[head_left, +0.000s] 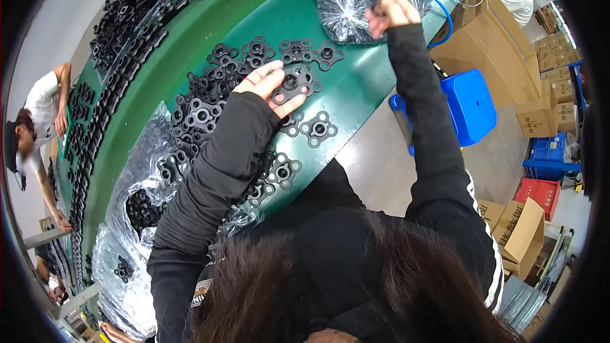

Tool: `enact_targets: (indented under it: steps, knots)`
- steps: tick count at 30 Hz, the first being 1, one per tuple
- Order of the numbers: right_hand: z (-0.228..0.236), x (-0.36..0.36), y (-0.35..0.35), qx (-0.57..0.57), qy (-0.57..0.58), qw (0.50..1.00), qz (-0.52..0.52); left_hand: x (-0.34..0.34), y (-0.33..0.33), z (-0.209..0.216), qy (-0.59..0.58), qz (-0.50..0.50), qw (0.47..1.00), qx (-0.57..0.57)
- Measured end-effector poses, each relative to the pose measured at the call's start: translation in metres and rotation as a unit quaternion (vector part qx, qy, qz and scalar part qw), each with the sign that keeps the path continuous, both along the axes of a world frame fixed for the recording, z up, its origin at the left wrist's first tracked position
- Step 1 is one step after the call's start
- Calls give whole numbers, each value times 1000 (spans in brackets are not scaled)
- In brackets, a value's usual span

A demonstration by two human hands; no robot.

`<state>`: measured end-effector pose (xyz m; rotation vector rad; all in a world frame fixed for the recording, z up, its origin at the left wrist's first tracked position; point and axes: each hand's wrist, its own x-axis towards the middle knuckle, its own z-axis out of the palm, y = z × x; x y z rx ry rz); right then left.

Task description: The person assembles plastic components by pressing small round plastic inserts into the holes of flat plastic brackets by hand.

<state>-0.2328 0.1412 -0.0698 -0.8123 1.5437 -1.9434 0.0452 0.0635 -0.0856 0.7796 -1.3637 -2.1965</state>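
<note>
My left hand [262,82] holds a black plastic part [296,82] with ring-shaped corners and a round hub, its fingers around the part's edges. Below and left of that hand lies a heap of similar black parts [202,116], partly hidden by my sleeve. Single parts lie apart from it, such as a four-ringed part [318,129] near the table's edge. Farther right, my right hand [395,13] is closed, fingers curled, over a clear plastic bag [340,9]. Something small and dark shows at its fingertips; I cannot make out what.
The green table [267,6] curves leftward past a long row of black parts [121,82]. Clear plastic sheeting [130,216] lies at the left. A blue hose [445,9], a large cardboard box [489,44] and a blue stool [470,108] stand right. Co-workers are at left and top right.
</note>
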Motion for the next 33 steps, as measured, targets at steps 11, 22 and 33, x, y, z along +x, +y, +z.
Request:
enact_targets:
  steps: [11, 22, 33]
  knots:
    - [0, 132, 34, 96, 23, 986, 137, -14, 21, 22, 98, 10, 988, 115]
    - [-13, 128, 28, 79, -88, 978, 173, -5, 14, 21, 20, -10, 1000, 1]
    - [-21, 121, 30, 60, -91, 972, 210, -9, 11, 7, 9, 21, 1000, 9]
